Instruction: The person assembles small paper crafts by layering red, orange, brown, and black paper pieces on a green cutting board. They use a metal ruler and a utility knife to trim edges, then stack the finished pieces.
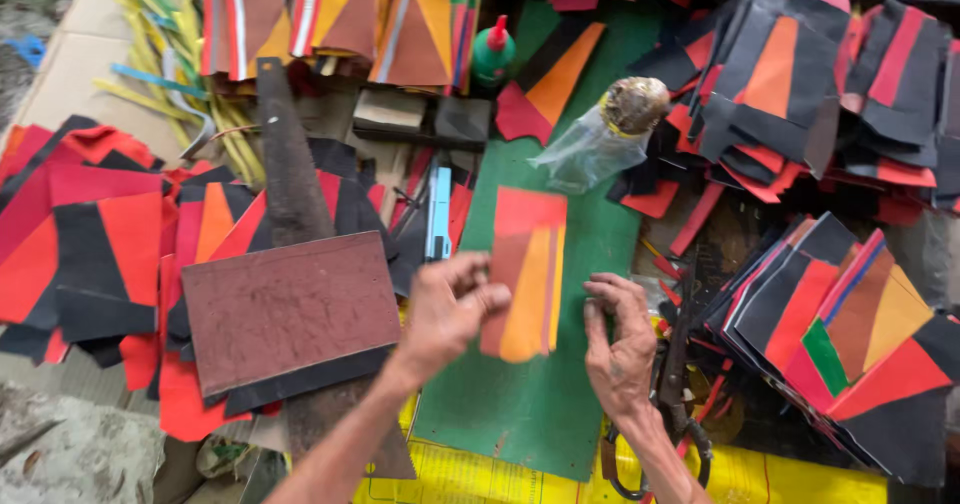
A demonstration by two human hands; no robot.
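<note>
My left hand [447,309] pinches the left edge of a red, brown and orange patchwork card [527,269] and lifts it just above the green cutting mat [520,404]. My right hand [618,339] hovers at the card's right side with its fingers bent, touching the mat near the card's edge and holding nothing that I can see. A brown rectangular board [290,309] lies left of my left hand.
Stacks of red, black and orange patchwork pieces [850,324] crowd the right and far sides. A blue utility knife [438,214], a green glue bottle [492,52], a clear plastic bag with a brownish ball [600,139], a saw blade [290,179] and scissors [675,404] lie around the mat.
</note>
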